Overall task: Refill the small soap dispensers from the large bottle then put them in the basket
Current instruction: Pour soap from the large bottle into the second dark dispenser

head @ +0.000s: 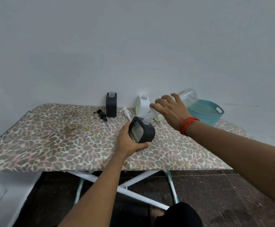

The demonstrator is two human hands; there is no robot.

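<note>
Left hand (pixel 130 141) grips the dispenser (pixel 145 133) mid-table (pixel 51 136), tilted, with its mouth up and to the right. Right hand (pixel 171 110) is wrapped around the bottle (pixel 187 95), raised and tipped, neck down at the dispenser's mouth; I can't tell whether they touch. Basket (pixel 205 118) sits beyond the right hand. By the wall I see the second dispenser (pixel 111 105) and the white dispenser (pixel 144 105), both upright and uncapped. Black pump (pixel 101 114) and white pump (pixel 126 112) lie beside them.
</note>
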